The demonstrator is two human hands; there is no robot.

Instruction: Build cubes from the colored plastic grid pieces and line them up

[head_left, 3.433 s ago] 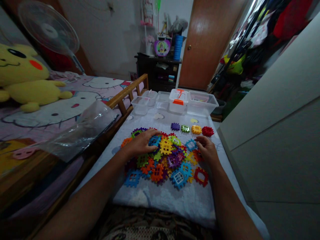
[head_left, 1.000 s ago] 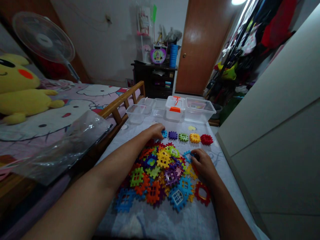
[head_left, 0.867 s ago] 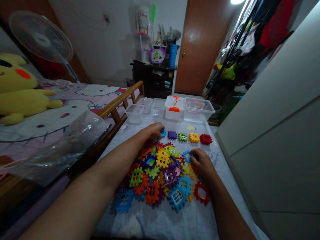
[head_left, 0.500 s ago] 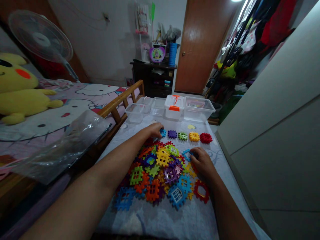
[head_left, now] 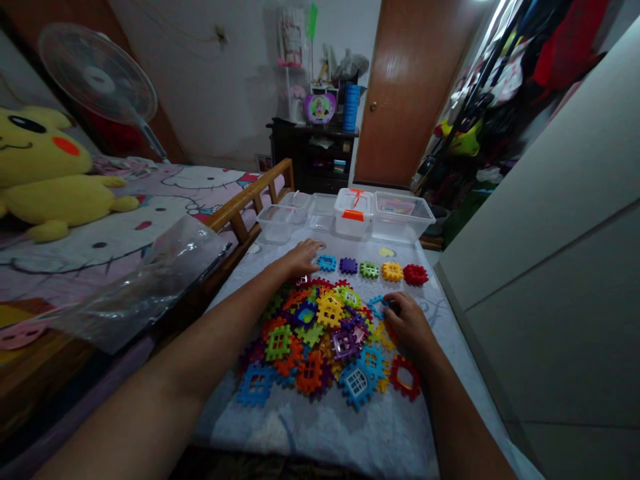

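Note:
My left hand [head_left: 303,257] is just left of a small blue block stack [head_left: 327,263], its fingers extended and holding nothing. In a row to the right stand a purple stack [head_left: 349,266], a green stack [head_left: 369,270], a yellow stack [head_left: 393,271] and a red stack [head_left: 415,275]. My right hand [head_left: 407,321] pinches a light-blue interlocking block [head_left: 376,306] at the right side of the heap; its fingertips are partly hidden. A mixed heap of notched window-pattern blocks [head_left: 311,335] lies between my forearms. A red frame block [head_left: 405,377] lies below my right hand.
Clear plastic boxes [head_left: 405,223] line the far end of the cloth-covered table [head_left: 320,437], one with an orange-clasped lid [head_left: 353,205]. To the left are a wooden bed rail [head_left: 250,200], a plastic bag [head_left: 165,280] and a yellow plush toy [head_left: 60,200]. A white cabinet [head_left: 555,267] borders the right.
My left hand has let go of the blue stack and drawn slightly left, leaving it in the row. My right hand stays on the light-blue block. The view has shifted slightly.

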